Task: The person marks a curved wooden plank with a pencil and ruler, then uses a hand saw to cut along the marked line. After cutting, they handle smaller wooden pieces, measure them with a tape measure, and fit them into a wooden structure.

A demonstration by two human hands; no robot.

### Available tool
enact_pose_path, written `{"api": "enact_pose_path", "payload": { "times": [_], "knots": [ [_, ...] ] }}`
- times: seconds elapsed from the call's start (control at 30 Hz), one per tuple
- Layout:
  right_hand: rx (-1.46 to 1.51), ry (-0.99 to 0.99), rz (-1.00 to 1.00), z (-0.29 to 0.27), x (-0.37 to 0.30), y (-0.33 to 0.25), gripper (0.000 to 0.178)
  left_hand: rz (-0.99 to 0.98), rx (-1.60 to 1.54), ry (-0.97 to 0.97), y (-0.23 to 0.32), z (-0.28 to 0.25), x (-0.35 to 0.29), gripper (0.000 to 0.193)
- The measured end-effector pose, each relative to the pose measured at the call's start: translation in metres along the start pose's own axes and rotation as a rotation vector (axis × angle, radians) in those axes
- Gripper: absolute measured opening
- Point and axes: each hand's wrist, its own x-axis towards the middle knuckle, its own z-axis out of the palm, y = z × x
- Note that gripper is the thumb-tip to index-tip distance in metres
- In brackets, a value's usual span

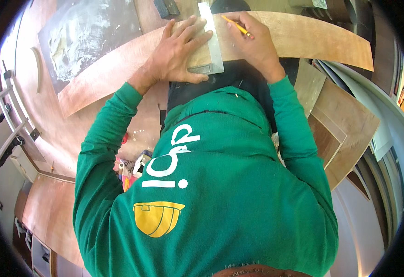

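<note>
A long wooden board (303,37) lies crosswise in front of me, its edges bent by the lens. Across it stands the metal blade of a try square (215,48), with the square's stock (199,69) along the board's near edge. My left hand (176,53) is spread flat, fingers apart, pressing on the square and the board. In my right hand (257,44) is a yellow pencil (239,27), pinched between the fingers just right of the blade. The pencil's tip points up and left, close to the blade near the board's far edge.
A dark panel with white smears (89,39) lies at the far left. A dark block (166,8) sits beyond the board. At right, a wooden frame piece (345,124) leans near several stacked sheets (389,166). Metal tubing (12,115) stands at the left edge.
</note>
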Motion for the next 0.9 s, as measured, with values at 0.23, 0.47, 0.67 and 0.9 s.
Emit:
{"api": "enact_pose_path", "payload": {
  "times": [0.23,0.47,0.67,0.9],
  "knots": [
    [-0.082,-0.002,-0.094,0.000,0.002,-0.008,0.024,0.000,-0.029,-0.010,0.004,-0.005,0.001,0.115],
    [-0.155,-0.050,-0.132,0.005,0.011,-0.017,0.025,-0.001,-0.001,-0.006,0.001,-0.005,0.001,0.114],
    [-0.323,-0.046,-0.236,0.010,0.012,-0.012,0.024,0.012,-0.002,0.002,-0.001,-0.003,0.002,0.114],
    [-0.332,-0.322,-0.103,-0.014,0.008,-0.043,0.024,0.003,-0.020,-0.012,-0.003,-0.001,0.000,0.114]
  ]
}}
